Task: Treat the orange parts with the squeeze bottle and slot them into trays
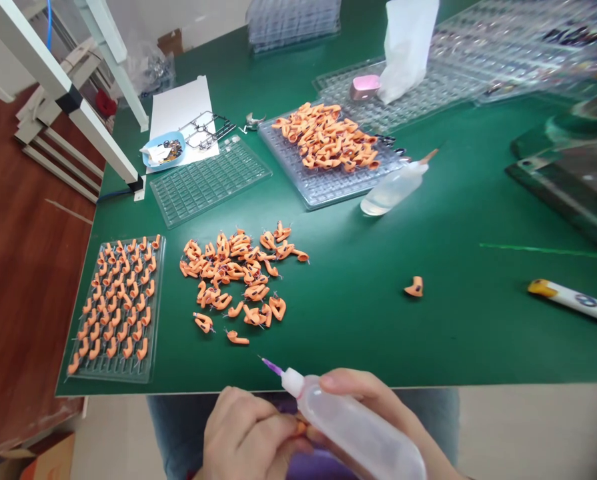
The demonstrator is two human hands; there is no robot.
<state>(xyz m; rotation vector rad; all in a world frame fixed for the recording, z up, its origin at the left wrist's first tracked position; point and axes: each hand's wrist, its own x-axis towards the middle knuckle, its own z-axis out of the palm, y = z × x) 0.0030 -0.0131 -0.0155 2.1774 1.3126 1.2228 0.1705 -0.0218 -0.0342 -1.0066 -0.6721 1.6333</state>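
Note:
My right hand (pixel 378 393) is wrapped round a translucent squeeze bottle (pixel 361 427) with a white cap and a thin purple needle tip (pixel 271 366). The needle points up and left, just over the table's front edge. Close beside it, my left hand (pixel 251 433) is closed, its fingertips on a small orange part (pixel 301 427) mostly hidden by fingers and bottle. Beyond the hands lies a loose pile of curved orange parts (pixel 233 260), many with thin wire ends. One short orange piece (pixel 415 287) lies alone to the right.
Rows of orange parts stand in a clear tray (pixel 158 313) at left. Behind are a bare clear tray (pixel 213 180) and stacked trays (pixel 313 193) heaped with orange pieces. A second squeeze bottle (pixel 391 190) leans there. A white-and-yellow marker-like stick (pixel 578 300) lies right.

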